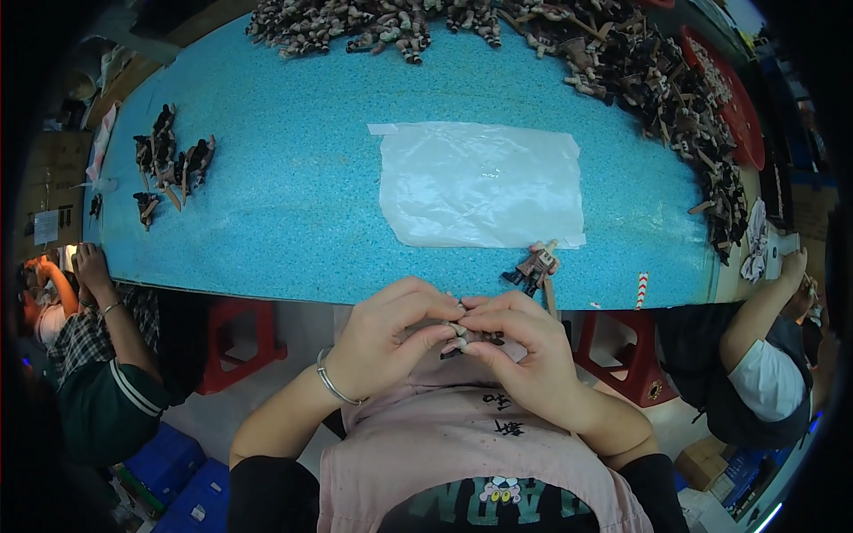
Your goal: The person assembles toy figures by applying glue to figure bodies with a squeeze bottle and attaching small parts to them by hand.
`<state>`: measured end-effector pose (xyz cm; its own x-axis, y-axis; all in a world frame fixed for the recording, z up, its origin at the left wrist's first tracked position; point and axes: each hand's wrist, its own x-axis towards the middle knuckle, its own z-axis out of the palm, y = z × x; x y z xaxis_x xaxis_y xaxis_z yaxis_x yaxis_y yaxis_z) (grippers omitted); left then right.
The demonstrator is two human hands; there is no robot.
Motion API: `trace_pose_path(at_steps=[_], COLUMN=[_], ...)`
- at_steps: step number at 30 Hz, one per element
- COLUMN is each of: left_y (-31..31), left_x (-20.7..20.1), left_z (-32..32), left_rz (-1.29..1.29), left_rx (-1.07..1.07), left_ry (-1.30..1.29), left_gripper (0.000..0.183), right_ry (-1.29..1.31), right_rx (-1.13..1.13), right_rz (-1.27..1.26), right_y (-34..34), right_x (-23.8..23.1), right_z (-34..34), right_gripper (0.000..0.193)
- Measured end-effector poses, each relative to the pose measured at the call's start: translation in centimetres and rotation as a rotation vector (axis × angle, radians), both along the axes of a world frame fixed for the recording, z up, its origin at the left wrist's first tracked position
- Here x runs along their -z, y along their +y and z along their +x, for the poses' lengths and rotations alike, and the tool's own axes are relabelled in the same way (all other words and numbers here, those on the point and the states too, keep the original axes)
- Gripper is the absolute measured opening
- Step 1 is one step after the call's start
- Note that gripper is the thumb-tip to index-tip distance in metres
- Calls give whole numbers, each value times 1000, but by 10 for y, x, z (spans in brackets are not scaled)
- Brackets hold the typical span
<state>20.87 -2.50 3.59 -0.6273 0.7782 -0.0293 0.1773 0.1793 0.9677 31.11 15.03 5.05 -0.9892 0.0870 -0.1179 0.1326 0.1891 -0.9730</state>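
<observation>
In front of my chest, just off the table's near edge, my left hand (387, 330) and my right hand (526, 345) meet around a small figurine (457, 341). Thumbs and fingertips of both pinch it from either side. Most of it is covered by the fingers; pale and dark bits show between them. Beyond my right hand, a toy figurine (537, 263) in a brownish coat with dark legs lies at the table edge, touching the lower right of a clear plastic sheet (480, 186) that is taped to the blue tabletop.
Heaps of similar figurines lie along the far edge (382, 25) and right side (666, 84) of the table. A smaller group (169, 160) sits at left. A red tray (736, 107) stands far right. Red stools (238, 345) are below; other people sit at both sides.
</observation>
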Motion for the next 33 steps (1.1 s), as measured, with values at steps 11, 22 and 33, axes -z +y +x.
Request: trace_pose_path(at_steps=[11, 22, 33], left_y=[-1, 4, 16], left_x=[-9, -12, -12], left_z=[14, 0, 15], left_rz=[297, 257, 328], left_rx=[-359, -134, -111], left_ry=[-74, -500, -637], left_gripper=[20, 19, 27], right_ry=[-57, -128, -52], right_rx=[169, -100, -74], right_rz=[-566, -413, -321], right_y=[9, 9, 8], right_x=[-15, -8, -3], right_z=[0, -2, -6], right_gripper=[30, 20, 12])
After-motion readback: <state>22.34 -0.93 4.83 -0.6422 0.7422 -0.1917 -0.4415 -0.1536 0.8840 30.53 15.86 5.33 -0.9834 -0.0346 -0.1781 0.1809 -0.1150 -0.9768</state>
